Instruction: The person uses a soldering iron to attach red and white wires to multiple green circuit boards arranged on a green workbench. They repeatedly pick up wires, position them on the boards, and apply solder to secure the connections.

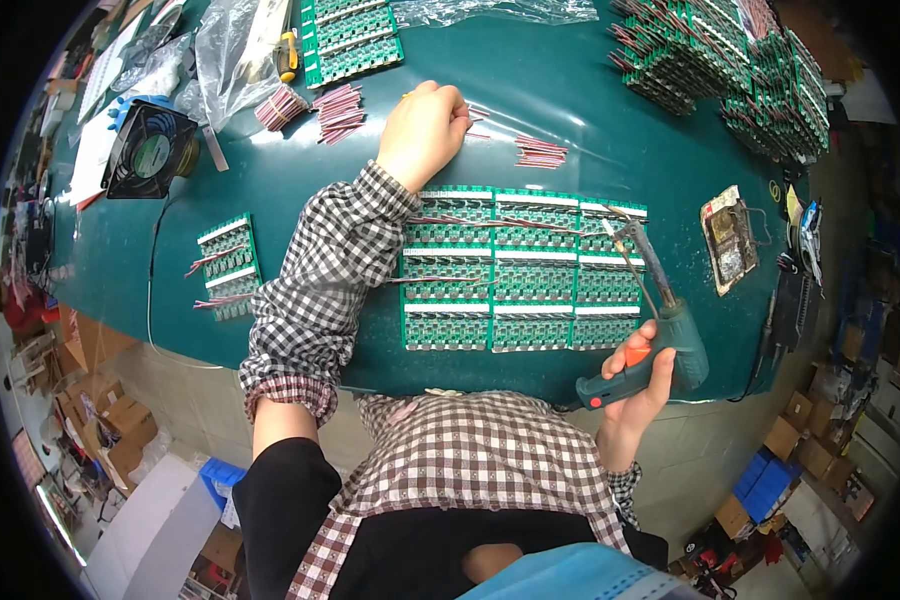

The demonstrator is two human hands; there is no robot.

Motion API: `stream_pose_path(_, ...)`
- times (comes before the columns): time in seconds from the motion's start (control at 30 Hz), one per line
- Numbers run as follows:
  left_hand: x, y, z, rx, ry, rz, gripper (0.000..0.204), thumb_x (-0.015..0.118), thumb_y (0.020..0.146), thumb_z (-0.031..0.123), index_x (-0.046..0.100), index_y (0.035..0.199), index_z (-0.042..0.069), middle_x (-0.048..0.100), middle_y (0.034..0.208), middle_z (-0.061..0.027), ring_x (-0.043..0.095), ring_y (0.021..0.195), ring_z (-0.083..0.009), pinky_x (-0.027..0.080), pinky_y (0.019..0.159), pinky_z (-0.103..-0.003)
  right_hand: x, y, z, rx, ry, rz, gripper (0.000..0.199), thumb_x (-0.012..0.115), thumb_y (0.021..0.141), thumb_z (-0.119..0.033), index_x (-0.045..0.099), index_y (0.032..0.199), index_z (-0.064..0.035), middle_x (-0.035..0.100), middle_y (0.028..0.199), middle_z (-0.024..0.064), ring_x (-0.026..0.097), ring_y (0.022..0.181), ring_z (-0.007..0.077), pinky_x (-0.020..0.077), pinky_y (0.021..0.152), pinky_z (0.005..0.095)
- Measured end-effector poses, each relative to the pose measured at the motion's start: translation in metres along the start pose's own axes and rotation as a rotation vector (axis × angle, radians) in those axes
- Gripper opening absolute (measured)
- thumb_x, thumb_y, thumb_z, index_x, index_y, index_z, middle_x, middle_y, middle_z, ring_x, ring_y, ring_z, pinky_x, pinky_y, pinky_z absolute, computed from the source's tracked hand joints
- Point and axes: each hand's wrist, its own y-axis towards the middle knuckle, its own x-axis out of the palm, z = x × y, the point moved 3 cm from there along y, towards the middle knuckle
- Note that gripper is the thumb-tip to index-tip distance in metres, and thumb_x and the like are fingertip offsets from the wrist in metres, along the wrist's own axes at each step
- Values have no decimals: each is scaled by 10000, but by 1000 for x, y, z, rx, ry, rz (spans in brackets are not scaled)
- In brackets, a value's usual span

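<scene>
My right hand (642,385) grips a green soldering gun (682,350) with an orange trigger. Its metal tip points up and left, over the right edge of a block of green circuit boards (532,272) laid side by side. Thin red and white wires (535,226) lie across the upper boards. Beyond the block, my left hand (425,130) rests with curled fingers beside a few loose wires (478,124); what its fingertips hold is hidden. A small bunch of cut wires (541,152) lies to the right of that hand.
More wire bundles (338,113) and a board panel (352,42) lie at the back. Tall board stacks (685,55) fill the far right, above a solder-stained tray (729,240). At left stand a black fan (150,150) and a small wired board (228,267).
</scene>
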Motion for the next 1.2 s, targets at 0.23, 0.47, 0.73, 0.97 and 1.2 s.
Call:
stream_pose_path(0.23, -6, 1, 1, 52, 96, -12, 115, 646, 789, 143, 602, 791, 37, 583, 809, -121, 583, 793, -315, 462, 701, -401, -6, -3, 3, 3, -5, -12, 438, 563, 914, -396, 472, 1096, -9, 571, 883, 71, 580, 615, 153, 494, 506, 278)
stream_pose_path(0.47, -36, -35, 43, -34, -366, -18, 116, 623, 831, 110, 576, 837, 4, 634, 801, -126, 632, 749, -276, 489, 650, -351, -29, -10, -3, -64, -138, 10, 426, 538, 931, -400, 451, 1117, -26, 567, 921, 66, 592, 683, 153, 511, 565, 275)
stream_pose_path(0.73, -15, -121, 76, -132, -458, -473, 68, 592, 847, 12, 596, 900, -30, 619, 763, -62, 593, 642, -103, 481, 592, -239, -51, -13, 1, -129, -353, -126, 609, 614, 886, -360, 437, 1247, 98, 573, 1032, 193, 623, 976, 358, 613, 707, 401)
stream_pose_path(0.97, -1, -130, 100, -2, -319, -339, 65, 624, 795, 9, 591, 850, 18, 583, 749, -81, 580, 632, -179, 474, 583, -279, -47, -18, 3, -130, -575, -132, 598, 610, 876, -339, 460, 1204, 138, 596, 985, 207, 624, 963, 349, 600, 720, 408)
stream_pose_path(1.2, 21, -126, 104, 2, -247, -310, 51, 616, 772, 44, 586, 814, 39, 592, 747, -89, 595, 632, -221, 476, 573, -320, -49, -20, 0, -63, -461, -37, 569, 674, 829, -285, 503, 1157, 148, 632, 949, 212, 652, 888, 362, 603, 694, 411)
